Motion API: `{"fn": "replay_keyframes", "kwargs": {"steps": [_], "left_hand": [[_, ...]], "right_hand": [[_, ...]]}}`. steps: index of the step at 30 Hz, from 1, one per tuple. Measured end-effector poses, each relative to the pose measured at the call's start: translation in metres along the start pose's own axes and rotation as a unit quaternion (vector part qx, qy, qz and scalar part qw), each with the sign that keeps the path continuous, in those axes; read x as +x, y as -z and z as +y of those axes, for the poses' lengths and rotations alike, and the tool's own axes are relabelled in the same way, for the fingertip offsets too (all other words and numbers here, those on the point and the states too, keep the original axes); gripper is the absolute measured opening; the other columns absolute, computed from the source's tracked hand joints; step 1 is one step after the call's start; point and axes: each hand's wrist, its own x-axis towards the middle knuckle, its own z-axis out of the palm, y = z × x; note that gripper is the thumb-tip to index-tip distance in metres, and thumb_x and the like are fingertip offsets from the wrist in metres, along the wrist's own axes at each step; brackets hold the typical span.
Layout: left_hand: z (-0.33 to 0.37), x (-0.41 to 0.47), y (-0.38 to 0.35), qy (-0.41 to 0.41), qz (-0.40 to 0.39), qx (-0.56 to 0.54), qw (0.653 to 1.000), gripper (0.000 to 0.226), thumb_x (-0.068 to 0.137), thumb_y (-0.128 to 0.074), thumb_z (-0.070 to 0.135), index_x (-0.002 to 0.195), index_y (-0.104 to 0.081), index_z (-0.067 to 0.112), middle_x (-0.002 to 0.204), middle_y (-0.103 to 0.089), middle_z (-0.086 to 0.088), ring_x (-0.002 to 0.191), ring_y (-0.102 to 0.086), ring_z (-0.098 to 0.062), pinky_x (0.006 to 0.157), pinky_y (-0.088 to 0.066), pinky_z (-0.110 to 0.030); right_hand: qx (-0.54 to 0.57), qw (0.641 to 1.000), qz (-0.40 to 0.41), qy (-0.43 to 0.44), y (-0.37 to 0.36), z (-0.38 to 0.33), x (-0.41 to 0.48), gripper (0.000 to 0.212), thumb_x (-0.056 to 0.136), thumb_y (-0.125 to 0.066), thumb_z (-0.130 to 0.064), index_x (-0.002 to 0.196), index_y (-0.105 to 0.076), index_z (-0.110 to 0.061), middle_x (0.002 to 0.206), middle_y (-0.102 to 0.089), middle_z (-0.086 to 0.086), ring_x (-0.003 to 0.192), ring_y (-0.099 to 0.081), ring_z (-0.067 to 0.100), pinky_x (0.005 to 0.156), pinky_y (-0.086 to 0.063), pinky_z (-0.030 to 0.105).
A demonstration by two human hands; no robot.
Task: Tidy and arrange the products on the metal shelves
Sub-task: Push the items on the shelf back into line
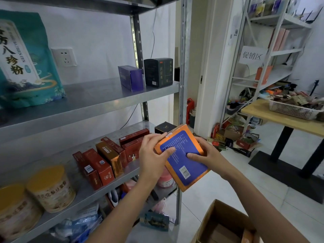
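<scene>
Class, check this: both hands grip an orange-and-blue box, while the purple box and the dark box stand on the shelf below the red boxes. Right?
Wrong shelf: the head view shows the purple box and the dark box on the shelf above the red boxes. The left hand and right hand do grip the orange-and-blue box.

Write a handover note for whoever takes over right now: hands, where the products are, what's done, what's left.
Left hand and right hand: both have a grip on the orange box, blue panel facing up, held in front of the middle shelf.
Upper shelf: teal pouch, purple box and dark green box standing.
Middle shelf: red boxes in uneven rows, yellow-lidded canisters at the left.
Left: shelve the orange box, straighten the red boxes. The cardboard carton on the floor seems to hold more.
</scene>
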Motion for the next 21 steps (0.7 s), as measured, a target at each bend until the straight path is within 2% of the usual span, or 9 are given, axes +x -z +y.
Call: {"fn": "replay_keyframes", "kwargs": {"steps": [3, 5, 7, 10, 13, 15, 17, 19, 21], "left_hand": [[-0.003, 0.001, -0.012, -0.03, -0.019, 0.141, 0.989, 0.054, 0.088, -0.07, 0.027, 0.137, -0.051, 0.016, 0.139, -0.043, 0.0, 0.128, -0.04, -0.008, 0.096, -0.035, -0.004], [-0.011, -0.007, -0.024, -0.075, -0.061, 0.258, 0.961, 0.075, 0.088, -0.066, 0.041, 0.151, -0.028, 0.024, 0.157, -0.013, -0.002, 0.146, -0.008, -0.018, 0.115, -0.018, -0.025], [-0.017, -0.023, -0.04, -0.129, -0.148, 0.304, 0.932, 0.091, 0.082, -0.065, 0.056, 0.154, -0.016, 0.029, 0.159, 0.006, 0.001, 0.147, 0.008, -0.021, 0.116, -0.011, -0.036], [-0.028, -0.044, -0.064, -0.217, -0.226, 0.372, 0.874, 0.112, 0.057, -0.078, 0.067, 0.146, -0.033, 0.017, 0.154, -0.032, -0.015, 0.141, -0.028, -0.032, 0.105, -0.04, -0.044], [-0.034, -0.037, -0.076, -0.232, -0.183, 0.325, 0.899, 0.097, 0.056, -0.093, 0.038, 0.137, -0.044, 0.016, 0.138, -0.054, -0.012, 0.125, -0.054, -0.03, 0.088, -0.055, -0.036], [-0.041, -0.03, -0.08, -0.251, -0.175, 0.269, 0.913, 0.084, 0.063, -0.091, 0.023, 0.133, -0.047, 0.016, 0.133, -0.057, -0.012, 0.12, -0.057, -0.029, 0.083, -0.057, -0.035], [-0.043, -0.025, -0.082, -0.243, -0.198, 0.216, 0.925, 0.07, 0.071, -0.084, 0.016, 0.133, -0.05, 0.016, 0.134, -0.055, -0.009, 0.121, -0.055, -0.026, 0.088, -0.056, -0.038], [-0.038, -0.019, -0.084, -0.167, -0.231, 0.128, 0.95, 0.058, 0.081, -0.075, 0.011, 0.133, -0.051, 0.02, 0.134, -0.052, -0.002, 0.122, -0.051, -0.017, 0.097, -0.05, -0.034], [-0.036, -0.009, -0.09, -0.01, -0.276, 0.007, 0.961, 0.054, 0.081, -0.076, 0.014, 0.126, -0.05, 0.026, 0.128, -0.054, 0.003, 0.117, -0.053, -0.012, 0.097, -0.048, -0.031]], "right_hand": [[0.001, 0.998, 0.065, -0.013, 0.001, 0.007, 0.0, 0.034, 0.081, -0.072, -0.028, 0.11, -0.055, -0.031, 0.103, -0.069, -0.004, 0.086, -0.072, 0.012, 0.065, -0.057, 0.022], [0.0, 0.993, 0.115, -0.031, 0.002, 0.013, 0.001, 0.037, 0.082, -0.073, -0.029, 0.114, -0.055, -0.026, 0.106, -0.067, -0.002, 0.087, -0.07, 0.013, 0.063, -0.055, 0.022], [0.036, 0.978, 0.195, -0.058, 0.003, 0.018, 0.003, 0.039, 0.084, -0.073, -0.03, 0.115, -0.053, -0.021, 0.108, -0.065, 0.001, 0.086, -0.067, 0.013, 0.061, -0.052, 0.023], [0.112, 0.947, 0.266, -0.141, 0.009, 0.024, 0.005, 0.045, 0.088, -0.07, -0.031, 0.122, -0.047, -0.014, 0.111, -0.063, 0.007, 0.081, -0.064, 0.017, 0.057, -0.047, 0.028], [0.146, 0.938, 0.231, -0.214, 0.016, 0.027, -0.005, 0.057, 0.09, -0.068, -0.034, 0.133, -0.037, -0.013, 0.117, -0.062, 0.009, 0.08, -0.066, 0.02, 0.052, -0.049, 0.027], [0.147, 0.938, 0.207, -0.238, 0.024, 0.03, -0.014, 0.055, 0.091, -0.065, -0.039, 0.133, -0.041, -0.012, 0.113, -0.066, 0.011, 0.083, -0.069, 0.021, 0.051, -0.052, 0.026], [0.119, 0.943, 0.189, -0.246, 0.029, 0.03, -0.025, 0.042, 0.098, -0.048, -0.049, 0.123, -0.052, -0.014, 0.105, -0.068, 0.011, 0.087, -0.068, 0.023, 0.059, -0.054, 0.028], [-0.002, 0.945, 0.222, -0.241, 0.037, 0.04, -0.033, 0.055, 0.1, -0.028, -0.057, 0.118, -0.056, -0.014, 0.107, -0.064, 0.013, 0.09, -0.063, 0.022, 0.07, -0.055, 0.032], [-0.179, 0.923, 0.274, -0.202, 0.047, 0.06, -0.041, 0.064, 0.094, -0.03, -0.063, 0.13, -0.05, -0.013, 0.128, -0.054, 0.015, 0.107, -0.055, 0.022, 0.09, -0.049, 0.04]]}}
